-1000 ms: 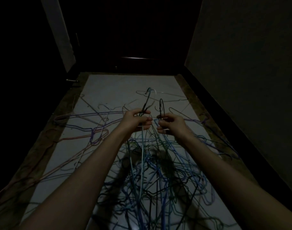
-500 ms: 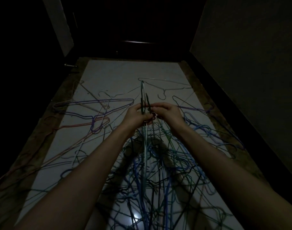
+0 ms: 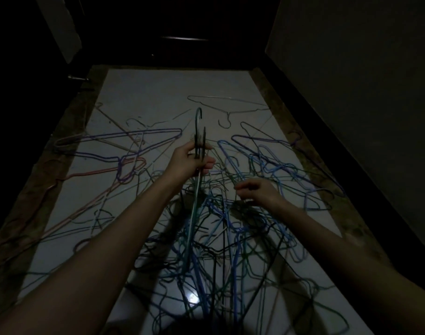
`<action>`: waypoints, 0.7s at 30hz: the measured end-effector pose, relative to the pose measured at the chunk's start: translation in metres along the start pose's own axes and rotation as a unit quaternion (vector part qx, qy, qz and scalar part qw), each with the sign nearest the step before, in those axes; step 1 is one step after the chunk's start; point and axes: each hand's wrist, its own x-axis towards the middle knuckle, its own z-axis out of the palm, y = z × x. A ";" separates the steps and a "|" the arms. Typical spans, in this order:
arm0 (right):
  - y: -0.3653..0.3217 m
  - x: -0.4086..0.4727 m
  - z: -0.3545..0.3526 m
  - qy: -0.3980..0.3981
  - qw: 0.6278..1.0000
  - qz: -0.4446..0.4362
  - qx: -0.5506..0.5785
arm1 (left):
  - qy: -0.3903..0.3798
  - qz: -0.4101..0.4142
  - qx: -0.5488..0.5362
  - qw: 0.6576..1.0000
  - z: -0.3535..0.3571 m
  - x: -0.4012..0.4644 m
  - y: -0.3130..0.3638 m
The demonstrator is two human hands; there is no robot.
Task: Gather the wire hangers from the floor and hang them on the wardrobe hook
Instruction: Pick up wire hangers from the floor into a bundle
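Observation:
My left hand (image 3: 191, 160) grips a bunch of wire hangers (image 3: 199, 131) by their necks; the hooks stick up above my fingers and the bodies trail down toward me. My right hand (image 3: 257, 191) hovers lower right, fingers loosely curled, above the tangled pile of blue, green and black hangers (image 3: 218, 238); it holds nothing that I can make out. Purple and pink hangers (image 3: 124, 151) lie spread to the left. A pale hanger (image 3: 228, 110) lies alone farther away. No wardrobe hook shows in the dim view.
The hangers lie on a pale floor (image 3: 158, 93) with a brown patterned border (image 3: 37, 184). A dark wall (image 3: 351, 81) runs along the right. A dark doorway (image 3: 182, 32) closes the far end, and a pale door frame (image 3: 59, 25) stands at upper left.
My right hand has let go of the hanger hooks and dropped down to the right, toward the pile. My left hand now holds the gathered bunch alone.

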 end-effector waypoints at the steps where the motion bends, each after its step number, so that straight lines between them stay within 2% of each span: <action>1: 0.011 -0.003 -0.003 -0.006 1.000 0.010 -0.023 | -0.005 -0.001 0.002 1.000 0.003 0.000 -0.001; 5: 0.046 -0.015 -0.018 -0.041 0.988 0.053 -0.137 | -0.023 -0.006 0.000 1.000 0.019 0.000 -0.001; 10: 0.066 -0.032 -0.022 -0.148 0.970 0.100 -0.167 | -0.039 -0.012 0.003 0.999 0.033 0.000 0.001; 15: 0.069 -0.038 -0.013 -0.188 0.959 0.084 -0.195 | -0.030 -0.023 -0.009 0.999 0.036 -0.004 0.001; 21: 0.064 -0.045 0.003 -0.232 0.926 0.038 -0.295 | -0.027 -0.014 0.021 0.999 0.028 -0.008 0.008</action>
